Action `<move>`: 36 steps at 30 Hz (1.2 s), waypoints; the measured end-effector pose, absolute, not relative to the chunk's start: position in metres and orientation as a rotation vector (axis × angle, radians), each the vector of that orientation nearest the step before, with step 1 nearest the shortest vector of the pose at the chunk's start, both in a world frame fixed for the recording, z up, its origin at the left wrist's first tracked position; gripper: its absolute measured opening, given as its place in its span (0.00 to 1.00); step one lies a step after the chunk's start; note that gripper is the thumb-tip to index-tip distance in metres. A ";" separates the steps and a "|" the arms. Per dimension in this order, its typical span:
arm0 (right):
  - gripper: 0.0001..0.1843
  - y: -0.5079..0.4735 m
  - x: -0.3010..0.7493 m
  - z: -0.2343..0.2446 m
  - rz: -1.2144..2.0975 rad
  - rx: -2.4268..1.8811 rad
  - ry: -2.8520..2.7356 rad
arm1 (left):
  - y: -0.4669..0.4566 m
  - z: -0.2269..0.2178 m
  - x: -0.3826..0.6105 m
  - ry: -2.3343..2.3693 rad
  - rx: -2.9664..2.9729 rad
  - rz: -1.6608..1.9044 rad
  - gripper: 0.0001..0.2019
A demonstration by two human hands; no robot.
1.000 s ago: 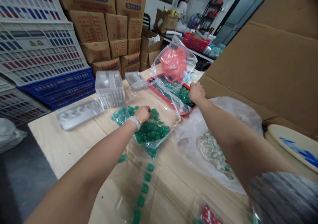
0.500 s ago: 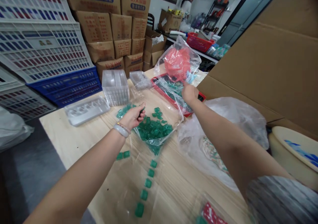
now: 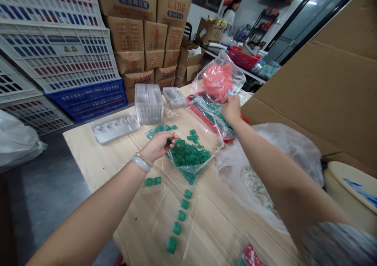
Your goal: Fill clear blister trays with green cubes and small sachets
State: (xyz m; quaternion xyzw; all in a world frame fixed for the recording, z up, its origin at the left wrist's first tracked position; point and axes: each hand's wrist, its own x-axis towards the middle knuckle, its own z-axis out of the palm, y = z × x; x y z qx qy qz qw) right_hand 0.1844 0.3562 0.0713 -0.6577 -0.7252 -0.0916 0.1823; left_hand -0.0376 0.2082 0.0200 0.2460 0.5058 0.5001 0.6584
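Your left hand has its fingers together, clamped on a glossy green square, just above a heap of squares in crinkly clear plastic. Your right hand is at a clear bag over a red tray; its fingers are turned away, so you cannot tell their state.

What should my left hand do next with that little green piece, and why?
Probably set the green piece held in your left hand down beside the two loose green pieces. They lie just below that hand, and a spaced row of similar pieces runs close by, so it seems the natural spot.
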 end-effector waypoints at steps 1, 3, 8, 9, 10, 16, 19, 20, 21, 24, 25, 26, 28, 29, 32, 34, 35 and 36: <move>0.17 0.360 0.195 0.076 -0.257 -1.885 -2.035 | 0.217 0.019 -0.032 1.260 0.780 1.091 0.06; 0.17 0.363 0.216 0.080 -0.250 -1.953 -2.009 | 0.236 0.016 -0.022 1.511 1.272 0.919 0.08; 0.18 0.345 0.244 0.072 -0.270 -2.048 -1.972 | 0.262 0.006 -0.012 1.678 1.651 0.588 0.06; 0.18 0.338 0.243 0.069 -0.258 -2.023 -2.004 | 0.263 0.005 -0.013 1.679 1.647 0.565 0.08; 0.19 0.331 0.240 0.066 -0.233 -1.984 -2.044 | 0.263 0.006 -0.014 1.680 1.645 0.550 0.08; 0.16 0.269 0.170 0.037 0.178 -1.587 -2.265 | 0.242 0.023 -0.020 1.423 1.167 0.746 0.09; 0.15 0.238 0.131 0.020 0.723 -1.155 -2.132 | 0.217 0.028 -0.022 1.228 0.828 0.851 0.11; 0.14 0.229 0.121 0.017 0.898 -1.075 -2.022 | 0.207 0.028 -0.023 1.208 0.807 0.885 0.12; 0.12 0.221 0.113 0.014 1.037 -1.048 -1.913 | 0.197 0.028 -0.024 1.198 0.814 0.921 0.13; 0.11 0.200 0.100 0.017 1.285 -1.089 -1.696 | 0.169 0.024 -0.031 1.246 0.924 1.109 0.12; 0.11 0.193 0.098 0.019 1.330 -1.116 -1.669 | 0.161 0.023 -0.034 1.270 0.989 1.177 0.11; 0.11 0.187 0.096 0.022 1.363 -1.139 -1.658 | 0.153 0.022 -0.037 1.292 1.063 1.229 0.11; 0.11 0.174 0.092 0.028 1.398 -1.152 -1.652 | 0.138 0.020 -0.044 1.317 1.201 1.260 0.13; 0.11 0.167 0.090 0.029 1.412 -1.142 -1.644 | 0.131 0.020 -0.048 1.325 1.244 1.241 0.13; 0.11 0.148 0.081 0.029 1.454 -1.101 -1.625 | 0.111 0.018 -0.055 1.376 1.231 1.173 0.12; 0.12 0.137 0.073 0.027 1.452 -1.105 -1.657 | 0.099 0.016 -0.057 1.428 1.205 1.135 0.11; 0.12 0.131 0.070 0.025 1.433 -1.120 -1.678 | 0.094 0.015 -0.058 1.460 1.219 1.128 0.11; 0.13 0.127 0.066 0.024 1.406 -1.138 -1.695 | 0.088 0.014 -0.059 1.492 1.264 1.130 0.11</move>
